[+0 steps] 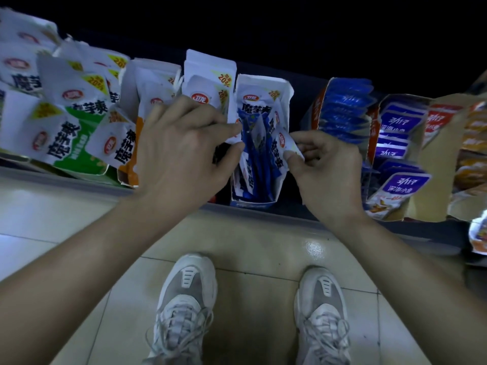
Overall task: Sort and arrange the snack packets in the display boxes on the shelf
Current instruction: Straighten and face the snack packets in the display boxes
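Note:
A blue and white display box [263,90] stands at the shelf's front edge, filled with upright blue snack packets [257,154]. My left hand [181,148] sits at the box's left side, thumb and forefinger pinching the packets at their left edge. My right hand [326,169] is at the box's right side and pinches one white and blue packet [286,144] between thumb and fingers. Both forearms reach in from below.
Green [76,143] and orange [126,151] boxes of similar packets crowd the shelf at left, some tilted. To the right stand boxes of blue [345,111] and purple packets [398,127], then orange ones. The shelf edge [263,214] runs across. Below lie floor tiles and my two grey shoes.

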Available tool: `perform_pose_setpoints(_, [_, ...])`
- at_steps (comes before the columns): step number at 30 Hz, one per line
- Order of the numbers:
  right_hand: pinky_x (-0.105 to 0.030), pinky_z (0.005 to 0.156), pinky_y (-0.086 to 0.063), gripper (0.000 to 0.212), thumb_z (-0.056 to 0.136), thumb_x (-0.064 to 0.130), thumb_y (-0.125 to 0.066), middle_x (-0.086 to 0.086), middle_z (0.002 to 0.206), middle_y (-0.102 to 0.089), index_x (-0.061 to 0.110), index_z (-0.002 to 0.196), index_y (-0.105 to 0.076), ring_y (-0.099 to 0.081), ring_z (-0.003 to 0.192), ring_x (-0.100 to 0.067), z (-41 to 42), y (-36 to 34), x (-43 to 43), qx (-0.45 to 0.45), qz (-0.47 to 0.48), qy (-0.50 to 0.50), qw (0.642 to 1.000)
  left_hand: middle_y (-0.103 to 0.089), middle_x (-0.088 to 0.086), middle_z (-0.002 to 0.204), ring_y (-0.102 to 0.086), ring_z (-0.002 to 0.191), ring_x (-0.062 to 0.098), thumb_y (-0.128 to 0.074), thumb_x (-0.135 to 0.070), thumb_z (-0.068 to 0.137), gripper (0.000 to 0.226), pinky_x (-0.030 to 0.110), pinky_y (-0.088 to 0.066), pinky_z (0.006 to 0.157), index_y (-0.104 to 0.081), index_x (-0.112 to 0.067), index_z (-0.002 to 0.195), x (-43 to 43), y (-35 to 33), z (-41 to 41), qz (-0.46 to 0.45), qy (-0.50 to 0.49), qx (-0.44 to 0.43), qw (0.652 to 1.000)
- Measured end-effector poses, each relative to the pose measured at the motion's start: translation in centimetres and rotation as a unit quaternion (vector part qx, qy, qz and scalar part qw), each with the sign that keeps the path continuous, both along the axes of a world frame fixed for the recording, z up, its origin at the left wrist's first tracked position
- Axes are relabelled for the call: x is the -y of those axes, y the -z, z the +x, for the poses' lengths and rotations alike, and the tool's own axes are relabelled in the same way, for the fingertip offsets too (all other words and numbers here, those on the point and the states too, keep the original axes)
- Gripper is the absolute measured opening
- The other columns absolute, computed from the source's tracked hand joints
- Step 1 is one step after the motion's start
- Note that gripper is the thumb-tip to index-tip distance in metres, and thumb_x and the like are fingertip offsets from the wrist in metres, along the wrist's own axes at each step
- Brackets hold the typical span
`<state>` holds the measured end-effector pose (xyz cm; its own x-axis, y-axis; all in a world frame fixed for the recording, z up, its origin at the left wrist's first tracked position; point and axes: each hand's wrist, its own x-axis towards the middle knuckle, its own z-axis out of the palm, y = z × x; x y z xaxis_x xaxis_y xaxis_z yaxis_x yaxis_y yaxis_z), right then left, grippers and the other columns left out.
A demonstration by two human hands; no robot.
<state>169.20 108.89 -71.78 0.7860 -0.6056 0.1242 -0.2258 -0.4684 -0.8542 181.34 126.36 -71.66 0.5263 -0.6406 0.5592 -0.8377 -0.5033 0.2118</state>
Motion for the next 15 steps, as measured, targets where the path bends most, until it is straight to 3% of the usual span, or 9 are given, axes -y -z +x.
perform_pose_setpoints(3, [-0.016, 0.066, -0.054, 0.019, 0.09, 0.006, -0.069, 0.007, 0.085, -0.07, 0.023, 0.098, -0.071, -0.065, 0.075, -0.007, -0.3, -0.4, 0.5, 0.006, -0.004, 0.006, 1.0, -0.075, 0.0, 0.095, -0.066, 0.091, 0.031, -0.071, -0.035, 0.093, 0.021, 0.044, -0.045, 0.076, -0.081, -0.02, 0.103, 0.2, 0.1, -0.1, -0.02, -0.003, -0.005, 1.0])
perform_pose_setpoints(9, [-0.014, 0.071, -0.052, 0.01, 0.093, 0.009, -0.067, 0.013, 0.085, -0.068, 0.019, 0.094, -0.068, -0.066, 0.079, -0.001, 0.3, -1.8, 2.1, 0.009, -0.012, -0.012, 1.0, -0.075, -0.002, 0.093, -0.066, 0.09, 0.032, -0.069, -0.035, 0.093, 0.02, 0.042, -0.045, 0.076, -0.081, -0.021, 0.1, 0.2, 0.1, -0.3, -0.035, -0.011, -0.01, 0.999])
perform_pose_setpoints(13, [-0.013, 0.066, -0.049, 0.008, 0.096, 0.01, -0.064, 0.01, 0.085, -0.068, 0.016, 0.097, -0.07, -0.065, 0.08, -0.006, 2.0, -2.8, 2.5, 0.005, -0.087, -0.094, 0.992, -0.074, -0.002, 0.092, -0.066, 0.09, 0.032, -0.07, -0.039, 0.093, 0.021, 0.043, -0.046, 0.076, -0.081, -0.022, 0.098, 0.1, 0.1, -0.3, -0.041, -0.009, -0.012, 0.999])
perform_pose_setpoints(15, [-0.008, 0.067, -0.044, 0.008, 0.096, 0.011, -0.063, 0.012, 0.084, -0.065, 0.013, 0.098, -0.07, -0.061, 0.078, 0.003, 3.3, -3.4, 3.0, 0.013, -0.13, -0.115, 0.985, -0.074, -0.002, 0.09, -0.066, 0.09, 0.031, -0.07, -0.042, 0.092, 0.023, 0.04, -0.043, 0.076, -0.081, -0.022, 0.098, 0.0, 0.1, -0.3, -0.041, -0.011, -0.006, 0.999])
